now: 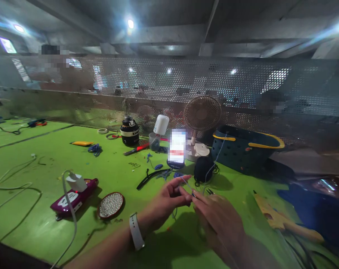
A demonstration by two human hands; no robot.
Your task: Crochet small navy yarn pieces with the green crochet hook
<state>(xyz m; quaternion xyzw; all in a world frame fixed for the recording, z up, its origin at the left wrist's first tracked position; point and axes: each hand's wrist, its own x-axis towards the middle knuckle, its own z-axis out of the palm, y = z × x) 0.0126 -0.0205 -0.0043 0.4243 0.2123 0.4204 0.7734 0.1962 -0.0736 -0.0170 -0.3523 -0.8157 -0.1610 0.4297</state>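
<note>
My left hand (173, 196) is closed in a pinch, with pale blue yarn (187, 183) running over its raised index finger. Close against it, my right hand (218, 213) grips a slim tool that looks like a crochet hook (194, 194), mostly hidden by the fingers. Whatever stitched piece lies between the fingertips is too small to make out. A strand leads up past a dark ball of yarn (204, 170) toward the dark green basket (236, 155). Small dark prongs (210, 191) show just beyond my right hand. In front of both hands stands a lit phone (177, 147), its screen blurred.
A fan (201, 119), a black jar (130, 132) and a cup (154, 142) stand along the perforated partition (158, 82). On the left lie a purple power strip (74, 198) with a cable and a round studded disc (111, 205). A yellow-handled tool (284, 220) lies right.
</note>
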